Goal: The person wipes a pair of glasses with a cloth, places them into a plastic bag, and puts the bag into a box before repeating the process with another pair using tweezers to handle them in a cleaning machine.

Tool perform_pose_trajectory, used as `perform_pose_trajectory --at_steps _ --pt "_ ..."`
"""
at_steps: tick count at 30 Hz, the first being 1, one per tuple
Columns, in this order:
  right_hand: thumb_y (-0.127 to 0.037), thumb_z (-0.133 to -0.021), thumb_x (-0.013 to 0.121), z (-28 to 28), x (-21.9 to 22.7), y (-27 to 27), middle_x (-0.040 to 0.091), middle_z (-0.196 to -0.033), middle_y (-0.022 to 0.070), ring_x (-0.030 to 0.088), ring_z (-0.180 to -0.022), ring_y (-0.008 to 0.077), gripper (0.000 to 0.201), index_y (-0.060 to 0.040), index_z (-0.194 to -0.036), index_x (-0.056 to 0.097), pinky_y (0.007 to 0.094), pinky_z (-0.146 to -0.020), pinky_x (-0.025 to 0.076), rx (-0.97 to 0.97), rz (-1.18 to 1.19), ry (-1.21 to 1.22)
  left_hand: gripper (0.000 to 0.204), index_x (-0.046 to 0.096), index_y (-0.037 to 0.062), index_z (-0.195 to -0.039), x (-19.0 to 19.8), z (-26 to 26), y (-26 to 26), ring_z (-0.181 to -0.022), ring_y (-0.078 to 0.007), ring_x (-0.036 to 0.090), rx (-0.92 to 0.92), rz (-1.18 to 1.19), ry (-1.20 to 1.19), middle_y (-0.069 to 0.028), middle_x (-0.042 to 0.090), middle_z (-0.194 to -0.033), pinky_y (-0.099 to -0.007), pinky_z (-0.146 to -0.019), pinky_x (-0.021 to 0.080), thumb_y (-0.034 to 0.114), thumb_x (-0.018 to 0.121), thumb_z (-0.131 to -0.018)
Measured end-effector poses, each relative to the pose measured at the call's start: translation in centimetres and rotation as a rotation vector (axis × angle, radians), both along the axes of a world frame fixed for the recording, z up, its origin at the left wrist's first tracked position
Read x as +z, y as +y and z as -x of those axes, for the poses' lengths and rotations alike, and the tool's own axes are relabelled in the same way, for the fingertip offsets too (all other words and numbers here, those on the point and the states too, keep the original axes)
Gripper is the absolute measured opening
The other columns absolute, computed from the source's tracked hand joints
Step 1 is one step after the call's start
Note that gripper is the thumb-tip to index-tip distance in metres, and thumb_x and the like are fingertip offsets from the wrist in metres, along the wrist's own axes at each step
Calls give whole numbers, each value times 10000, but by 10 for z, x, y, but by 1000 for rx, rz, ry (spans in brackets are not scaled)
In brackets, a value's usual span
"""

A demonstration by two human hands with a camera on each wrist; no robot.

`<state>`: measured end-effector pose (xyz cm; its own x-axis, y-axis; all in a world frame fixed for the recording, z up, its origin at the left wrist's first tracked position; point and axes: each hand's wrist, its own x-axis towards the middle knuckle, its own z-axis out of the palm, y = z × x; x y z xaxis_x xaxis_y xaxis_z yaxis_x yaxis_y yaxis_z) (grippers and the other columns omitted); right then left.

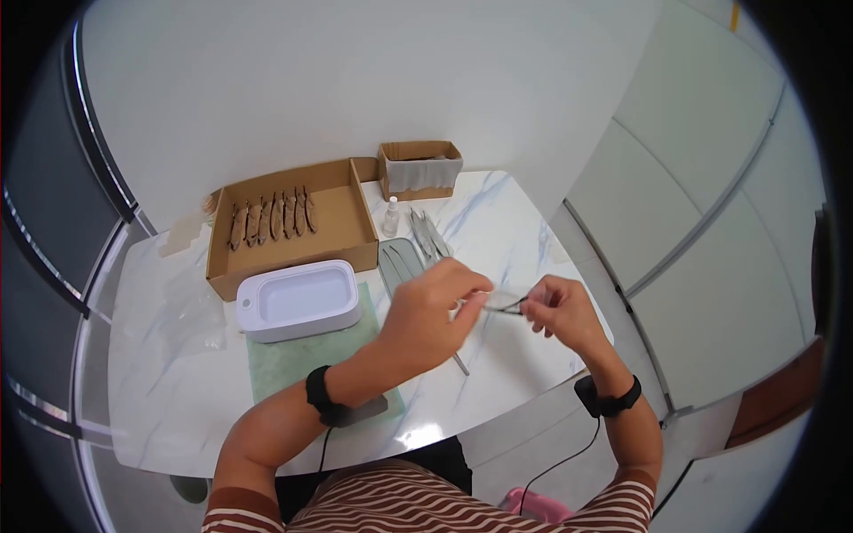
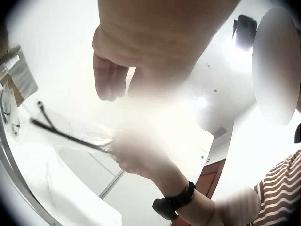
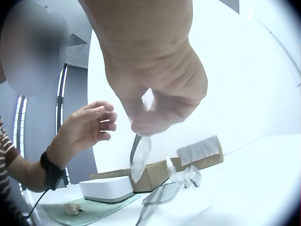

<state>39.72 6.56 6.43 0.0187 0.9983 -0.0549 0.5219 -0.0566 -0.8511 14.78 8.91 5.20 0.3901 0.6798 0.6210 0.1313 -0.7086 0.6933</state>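
Note:
My right hand (image 1: 564,311) pinches the end of a pair of eyeglasses (image 1: 506,308) with a thin dark frame and clear material along it. The two dark temple ends (image 2: 59,133) point away from that hand in the left wrist view. The eyeglasses (image 3: 140,157) hang below the right fingertips in the right wrist view. My left hand (image 1: 435,311) is raised close beside them, over the table. From the right wrist view, the left hand (image 3: 89,123) has loosely bent fingers with nothing between them.
A cardboard tray (image 1: 351,209) holds several slim brown items in a row. Nearby are a white tub (image 1: 258,306) on a green cloth (image 1: 275,364), a small bottle (image 1: 391,218), a cloth-draped box (image 1: 386,169), clear-wrapped items (image 1: 429,235) and a grey tray (image 1: 388,275) with slim tools.

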Motion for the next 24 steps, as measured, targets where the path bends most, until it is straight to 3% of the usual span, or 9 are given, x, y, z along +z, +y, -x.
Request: perform_pose_trajectory --at_steps 2,8,13,14,15,20,22,24 --pt "-109 -884 724 -7 -4 17 681 -719 34 667 -604 99 145 -30 -819 622 242 -477 489 -104 -85 57 114 713 13 -1014 -9 14 5 -799 -155 636 92 107 -107 -81 673 -929 -251 -673 520 28 636 -932" --pt "-113 -876 705 2 -52 87 687 -715 49 691 -613 118 141 -27 -814 613 247 -484 508 -223 -197 84 107 698 -37 -1001 -43 45 13 -823 -85 609 128 384 -247 -36 656 -915 -231 -696 498 35 634 -952" --pt "-101 -853 690 10 -97 144 678 -676 64 699 -587 141 133 -23 -783 608 270 -491 535 -248 -210 19 110 693 -39 -1007 -41 60 11 -824 -89 612 136 405 -298 -43 646 -913 -234 -729 510 32 621 -964" --pt "-97 -847 687 12 -101 150 676 -664 68 699 -577 147 133 -22 -771 607 277 -495 544 -248 -203 7 94 700 -32 -989 -44 62 13 -801 -88 616 140 391 -346 -48 653 -905 -226 -680 508 27 635 -955" --pt "-94 -848 683 13 -106 154 679 -665 72 702 -577 152 135 -24 -762 608 286 -505 554 -237 -188 -31 79 708 -24 -970 -46 64 16 -778 -87 619 145 378 -394 -53 659 -898 -218 -631 505 22 649 -945" --pt "-97 -838 685 11 -127 157 687 -657 75 697 -561 149 120 -25 -762 626 292 -519 554 -184 -105 -96 83 708 -24 -973 -48 70 20 -773 -96 625 132 373 -400 -55 659 -892 -233 -635 517 25 648 -944" --pt "-134 -818 693 9 -136 156 705 -676 101 703 -581 187 124 -20 -775 670 333 -583 563 -155 -106 -236 85 708 -24 -975 -46 71 19 -770 -100 629 114 377 -392 -56 659 -889 -238 -635 521 25 647 -943" --pt "-157 -808 694 10 -138 157 715 -700 117 708 -616 230 131 -27 -790 694 358 -624 562 -134 -145 -325 110 692 -40 -1025 -45 70 17 -844 -98 637 67 455 -352 -57 656 -928 -243 -750 518 14 621 -961"
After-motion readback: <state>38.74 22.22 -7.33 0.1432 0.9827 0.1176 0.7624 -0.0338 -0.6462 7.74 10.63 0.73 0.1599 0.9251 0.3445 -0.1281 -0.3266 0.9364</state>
